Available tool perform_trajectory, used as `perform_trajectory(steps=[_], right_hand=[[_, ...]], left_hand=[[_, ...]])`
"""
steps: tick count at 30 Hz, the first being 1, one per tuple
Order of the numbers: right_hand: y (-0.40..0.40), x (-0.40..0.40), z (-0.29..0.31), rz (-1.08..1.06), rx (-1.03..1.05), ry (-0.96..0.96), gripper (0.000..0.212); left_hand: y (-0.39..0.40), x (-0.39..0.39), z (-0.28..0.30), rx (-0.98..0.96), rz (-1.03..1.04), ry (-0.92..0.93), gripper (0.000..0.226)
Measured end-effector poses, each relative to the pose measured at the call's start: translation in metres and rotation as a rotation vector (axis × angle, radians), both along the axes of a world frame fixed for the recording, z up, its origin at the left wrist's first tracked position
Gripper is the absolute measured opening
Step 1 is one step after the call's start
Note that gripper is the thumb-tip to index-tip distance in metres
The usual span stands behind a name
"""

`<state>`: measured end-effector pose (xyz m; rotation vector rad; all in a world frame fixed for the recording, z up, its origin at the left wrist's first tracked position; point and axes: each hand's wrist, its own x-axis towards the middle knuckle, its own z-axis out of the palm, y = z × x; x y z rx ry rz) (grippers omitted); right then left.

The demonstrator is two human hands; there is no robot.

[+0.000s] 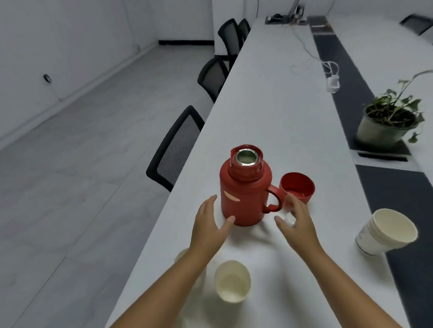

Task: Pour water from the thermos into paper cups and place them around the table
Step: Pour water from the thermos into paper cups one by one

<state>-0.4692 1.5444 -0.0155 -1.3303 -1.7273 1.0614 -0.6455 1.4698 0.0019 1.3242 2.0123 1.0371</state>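
Thermos: the red metal thermos (245, 187) with a side handle is seen upright and uncapped, its steel mouth open, standing between the two hands.
Left hand: the left hand (210, 225) is spread open, nothing held; its thumb tip appears to touch the thermos base.
Right hand: the right hand (296, 222) is held loosely open just beside the handle; a small white object (290, 219) lies by its fingers, and whether it is gripped cannot be told.
Lid: the red round cap (297, 186) is set upturned just beyond the right fingers.
Cups: one empty white paper cup (233, 281) waits nearer than the hands; a stack of white paper cups (384, 231) stands to the right.
Table: the long white table (269, 100) carries it all.
Technique: the handle should be taken fully by the right fingers, the body steadied by the left, and the tilt eased slowly over the cup.
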Motion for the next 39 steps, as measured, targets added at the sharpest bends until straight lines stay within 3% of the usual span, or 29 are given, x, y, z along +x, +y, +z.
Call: perform_trajectory(steps=[3,6,11,19,24,29,33,35,39], right_hand=[[0.027,-0.019,-0.001,-0.003,-0.044,-0.032,0.056],[0.053,-0.031,-0.007,-0.056,-0.160,-0.037,0.016],[0.073,-0.042,-0.011,-0.145,-0.307,0.063,0.014],[0.033,-0.022,0.004,-0.240,-0.223,0.167,0.018],[-0.006,0.017,0.037,-0.201,-0.119,0.086,0.012],[-0.041,0.055,0.078,-0.090,0.096,-0.053,0.043],[-0.077,0.075,0.100,-0.006,0.248,-0.122,0.016],[-0.089,0.082,0.103,0.041,0.282,-0.166,0.005],[-0.109,0.086,0.104,0.118,0.259,-0.226,0.007]], left_hand=[[0.043,-0.017,0.002,-0.086,-0.033,-0.048,0.086],[0.074,-0.028,-0.002,-0.051,-0.140,-0.122,0.081],[0.095,-0.035,-0.014,0.029,-0.236,-0.330,0.084],[0.063,-0.005,-0.003,0.157,-0.161,-0.416,0.080],[0.021,0.033,0.018,0.162,-0.141,-0.469,0.087],[-0.015,0.067,0.030,0.141,-0.092,-0.583,0.086],[-0.053,0.093,0.024,0.099,-0.080,-0.648,0.114],[-0.071,0.102,0.021,0.103,-0.063,-0.704,0.103],[-0.099,0.112,0.013,0.107,-0.026,-0.801,0.079]])
